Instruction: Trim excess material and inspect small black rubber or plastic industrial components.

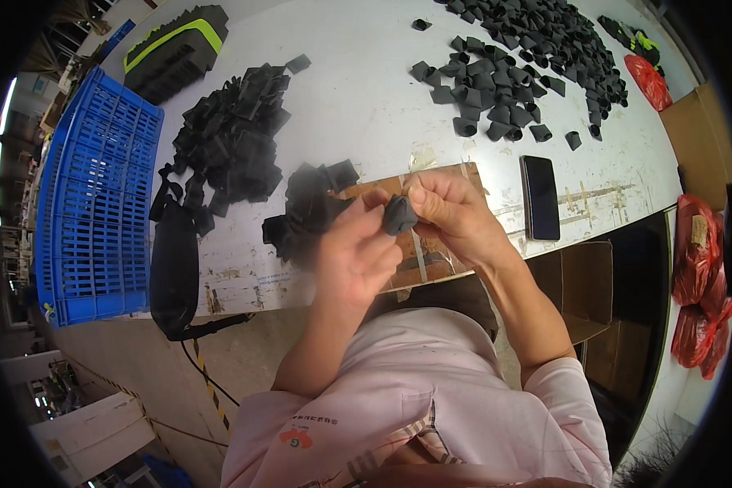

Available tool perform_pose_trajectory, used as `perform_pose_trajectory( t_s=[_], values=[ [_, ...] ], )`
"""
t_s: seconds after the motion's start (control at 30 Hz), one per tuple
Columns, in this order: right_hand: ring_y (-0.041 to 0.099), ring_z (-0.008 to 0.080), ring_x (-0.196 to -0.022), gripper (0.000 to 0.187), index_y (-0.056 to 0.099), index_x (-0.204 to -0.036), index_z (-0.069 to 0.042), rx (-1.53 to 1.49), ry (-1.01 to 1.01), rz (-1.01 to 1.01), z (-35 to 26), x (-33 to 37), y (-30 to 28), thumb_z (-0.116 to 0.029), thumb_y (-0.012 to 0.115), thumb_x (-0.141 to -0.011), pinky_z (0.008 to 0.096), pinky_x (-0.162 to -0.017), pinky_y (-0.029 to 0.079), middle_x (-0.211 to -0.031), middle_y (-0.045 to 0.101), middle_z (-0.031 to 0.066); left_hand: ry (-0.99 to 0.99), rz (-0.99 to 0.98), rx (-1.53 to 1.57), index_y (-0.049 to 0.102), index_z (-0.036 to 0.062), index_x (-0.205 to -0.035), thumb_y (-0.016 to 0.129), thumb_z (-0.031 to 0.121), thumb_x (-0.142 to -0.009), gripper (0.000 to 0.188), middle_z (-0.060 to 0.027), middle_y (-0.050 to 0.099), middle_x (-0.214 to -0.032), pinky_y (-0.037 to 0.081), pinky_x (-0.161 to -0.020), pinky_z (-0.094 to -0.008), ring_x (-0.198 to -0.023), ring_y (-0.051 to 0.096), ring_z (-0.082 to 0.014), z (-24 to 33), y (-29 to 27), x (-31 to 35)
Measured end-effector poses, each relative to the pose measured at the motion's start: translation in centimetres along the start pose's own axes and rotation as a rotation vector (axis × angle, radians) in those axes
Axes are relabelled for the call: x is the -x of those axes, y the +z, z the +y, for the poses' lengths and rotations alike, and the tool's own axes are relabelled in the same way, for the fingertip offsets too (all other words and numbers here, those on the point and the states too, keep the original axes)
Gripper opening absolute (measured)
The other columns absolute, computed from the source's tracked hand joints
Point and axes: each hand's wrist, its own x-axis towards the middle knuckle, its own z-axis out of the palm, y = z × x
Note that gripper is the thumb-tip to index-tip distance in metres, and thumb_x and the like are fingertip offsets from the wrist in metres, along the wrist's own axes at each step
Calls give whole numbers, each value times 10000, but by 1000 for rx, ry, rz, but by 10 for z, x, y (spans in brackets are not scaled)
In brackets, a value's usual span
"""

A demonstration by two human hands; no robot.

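Pink shirt [415,366] nearest — beyond it I see the left hand [356,254] and right hand [457,213], fingers clamped on a black fabric piece [399,216].

A hand could pass along the bare lane of the counter [354,98] running from the far side toward the middle, between the pile [232,138] on the left and the pouches [537,49] at far right. The crate [98,203] walls off the left side, with the black bag [175,272] at its near end. A small heap [305,203] crowds the left hand [358,248]. Right of the right hand [451,207], a gap stays open before the phone [542,199].
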Motion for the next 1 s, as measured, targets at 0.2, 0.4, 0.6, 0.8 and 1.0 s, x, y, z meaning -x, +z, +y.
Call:
perform_pose_trajectory(
  t_s=[0.2,0.4,0.6,0.8,1.0],
  values=[
    [402,63,-577,274,537,-780,-26,531,-195,212,-6,7,3,-290,551,-852,189,-516,332,-686,487,-11,687,211,-1049,454,-30,-1129,514,-18,-793,342,-101,570,-946,428,-618,-187,-780,555,-130,-13,25,-1],
    [508,246,-724,362,550,-935,-7,1108,-806,394,-15,25,20,-283,658,-726,325,-578,436,-823,521,114,914,-200,-1661,566,-17,-976,567,-36,-753,223,-90,581,-916,434,-710,-229,-806,539,-139,2,34,-10],
    [510,236,-667,281,574,-866,-15,1220,-957,451,-14,16,31,-155,691,-653,310,-501,436,-758,525,95,915,108,-952,506,-5,-876,505,84,-865,90,-107,540,-857,406,-737,-277,-816,499,-154,-11,34,-6],
    [485,218,-593,209,594,-830,3,1264,-1011,499,-11,8,29,6,668,-635,292,-509,385,-704,537,94,776,156,-680,500,5,-862,505,113,-875,109,-86,537,-839,411,-740,-276,-781,499,-141,-15,32,-3],
    [480,216,-594,167,578,-798,10,1163,-1014,411,-1,6,17,36,656,-652,286,-490,380,-697,533,90,870,236,-893,503,-9,-872,509,95,-869,105,-87,541,-848,404,-785,-275,-783,503,-140,-18,14,2]
  ],
)
